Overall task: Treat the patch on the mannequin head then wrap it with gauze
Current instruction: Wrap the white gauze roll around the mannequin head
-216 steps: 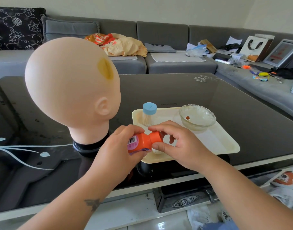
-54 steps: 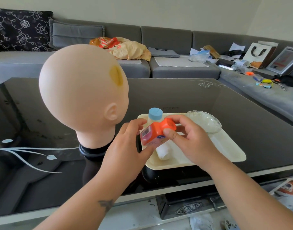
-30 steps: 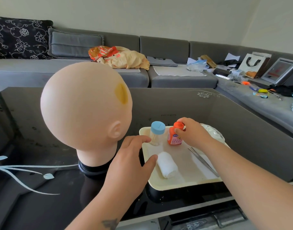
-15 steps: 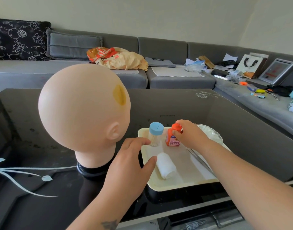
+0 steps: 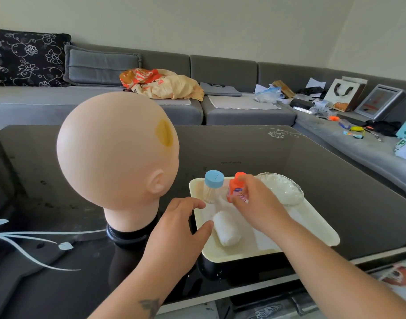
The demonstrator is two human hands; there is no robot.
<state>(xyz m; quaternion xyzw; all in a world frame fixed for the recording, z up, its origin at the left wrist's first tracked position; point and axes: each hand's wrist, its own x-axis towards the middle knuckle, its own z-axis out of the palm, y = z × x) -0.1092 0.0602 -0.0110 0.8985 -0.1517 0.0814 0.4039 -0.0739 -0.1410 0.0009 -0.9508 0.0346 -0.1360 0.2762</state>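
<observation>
The bald mannequin head (image 5: pixel 110 157) stands on the black glass table, facing right, with a yellow patch (image 5: pixel 164 135) high on its side. To its right a cream tray (image 5: pixel 321 229) holds a white gauze roll (image 5: pixel 227 231), a blue-capped jar of swabs (image 5: pixel 213 185), an upright orange bottle (image 5: pixel 235 189) and a glass bowl (image 5: pixel 282 188). My right hand (image 5: pixel 259 203) is blurred, with its relaxed fingers against the bottle's right side and the cap free above them. Over the tray's left edge, beside the gauze roll, my left hand (image 5: pixel 179 231) hovers with spread fingers and holds nothing.
The black glass table (image 5: pixel 243 146) stretches behind the tray. A grey corner sofa (image 5: pixel 243 111) runs behind and to the right, strewn with bags, papers and a picture frame. The table's near edge lies just under my forearms.
My right hand has slid down off the orange bottle's cap, which now shows, and the bottle stands on the tray. My left hand has barely moved.
</observation>
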